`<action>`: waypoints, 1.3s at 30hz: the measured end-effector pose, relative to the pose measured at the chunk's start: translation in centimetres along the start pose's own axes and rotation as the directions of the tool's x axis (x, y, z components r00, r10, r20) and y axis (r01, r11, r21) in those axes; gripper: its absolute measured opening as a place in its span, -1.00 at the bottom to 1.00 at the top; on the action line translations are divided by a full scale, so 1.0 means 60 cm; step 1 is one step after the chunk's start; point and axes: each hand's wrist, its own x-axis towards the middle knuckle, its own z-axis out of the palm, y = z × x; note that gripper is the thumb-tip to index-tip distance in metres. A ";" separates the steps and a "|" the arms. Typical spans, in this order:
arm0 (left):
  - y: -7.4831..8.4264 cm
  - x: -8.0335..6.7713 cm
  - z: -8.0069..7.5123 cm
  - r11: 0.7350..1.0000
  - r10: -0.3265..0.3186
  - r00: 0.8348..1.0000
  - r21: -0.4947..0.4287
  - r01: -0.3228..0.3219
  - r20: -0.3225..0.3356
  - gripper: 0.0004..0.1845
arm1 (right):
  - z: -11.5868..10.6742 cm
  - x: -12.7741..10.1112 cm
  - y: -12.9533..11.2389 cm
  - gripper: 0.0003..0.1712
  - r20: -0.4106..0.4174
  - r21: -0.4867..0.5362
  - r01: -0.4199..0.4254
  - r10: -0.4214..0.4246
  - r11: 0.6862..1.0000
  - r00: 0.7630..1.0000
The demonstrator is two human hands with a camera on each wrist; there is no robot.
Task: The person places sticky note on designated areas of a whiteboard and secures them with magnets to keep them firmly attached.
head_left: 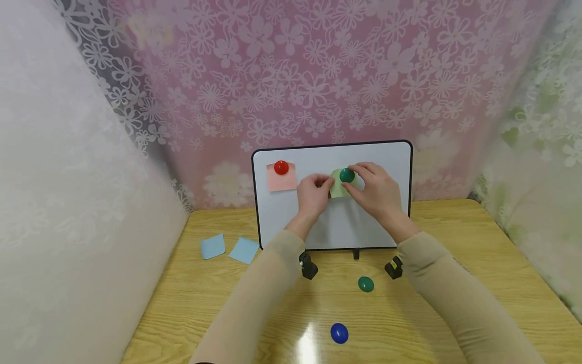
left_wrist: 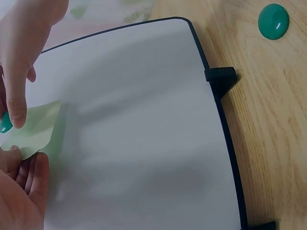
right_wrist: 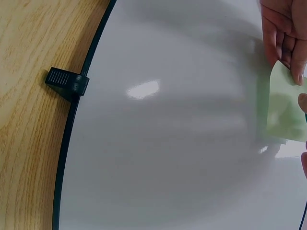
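Observation:
A green sticky note (head_left: 337, 189) lies against the upright whiteboard (head_left: 291, 222), right of its middle. My left hand (head_left: 313, 194) pinches the note's left edge between thumb and fingers; the left wrist view shows that edge of the note (left_wrist: 41, 127) lifted off the board. With thumb and forefinger my right hand (head_left: 377, 189) grips a round green magnet (head_left: 347, 175) over the note's upper part. In the right wrist view the note (right_wrist: 285, 110) shows at the right edge, where most of the right hand is out of frame.
A red magnet (head_left: 281, 167) holds a pink note (head_left: 282, 182) at the board's upper left. Two blue notes (head_left: 213, 246) lie on the table at left. Before the board lie another green magnet (head_left: 366, 284), a blue magnet (head_left: 339, 333) and black stand feet (head_left: 308, 266).

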 end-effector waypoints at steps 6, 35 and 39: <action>0.007 0.007 -0.002 0.999 0.016 1.000 0.045 -0.015 -0.020 -0.81 | 0.003 0.005 0.001 -0.49 -0.005 -0.004 -0.012 0.012 1.000 1.000; 0.028 0.023 -0.006 0.987 0.061 0.998 0.151 -0.059 -0.009 -0.79 | 0.006 0.036 -0.006 -0.49 0.016 -0.006 -0.114 0.114 0.993 0.993; 0.027 0.023 -0.005 0.988 0.052 0.999 0.146 -0.051 -0.007 -0.78 | 0.007 0.036 -0.004 -0.47 0.021 -0.006 -0.127 0.127 0.992 0.992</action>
